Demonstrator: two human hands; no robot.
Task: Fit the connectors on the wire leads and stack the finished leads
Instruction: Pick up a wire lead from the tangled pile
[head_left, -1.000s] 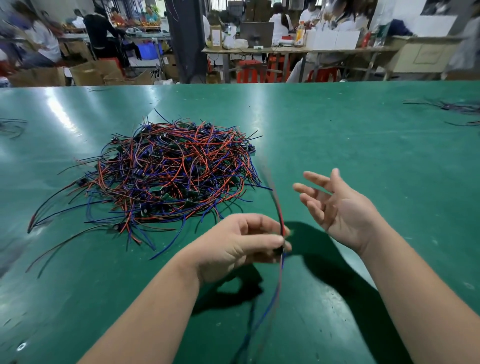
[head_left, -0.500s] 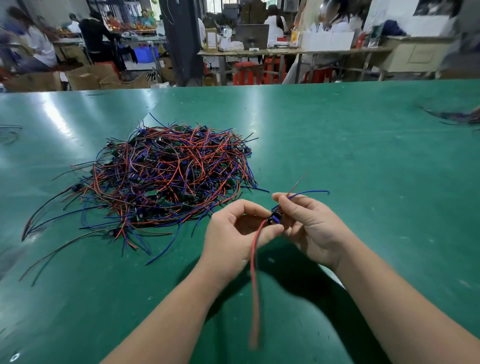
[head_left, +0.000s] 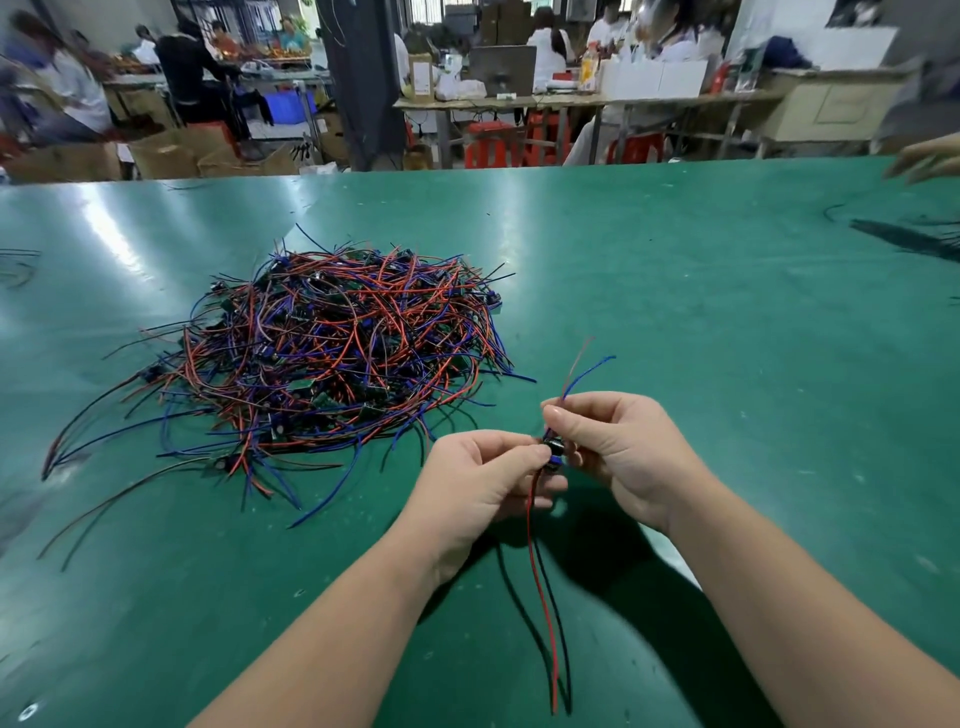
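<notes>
A big tangled pile of red, blue and black wire leads (head_left: 332, 358) with small green boards lies on the green table, left of centre. In front of it my left hand (head_left: 483, 478) and my right hand (head_left: 618, 447) meet over a small black connector (head_left: 554, 448), both pinching it. A red and a black wire (head_left: 545, 597) hang down from the connector toward me. A blue and a reddish wire (head_left: 584, 371) stick up past my right fingers.
The green table (head_left: 727, 338) stretches wide to the right. A second dark bundle of wires (head_left: 909, 236) lies at the far right edge, with another person's hand (head_left: 930, 158) above it. A few stray wires (head_left: 18, 265) sit at the far left. Workbenches and people fill the background.
My right hand, open and apart one second ago, came in and took hold at the connector. The red and black wires now hang straight down and the blue wire points up.
</notes>
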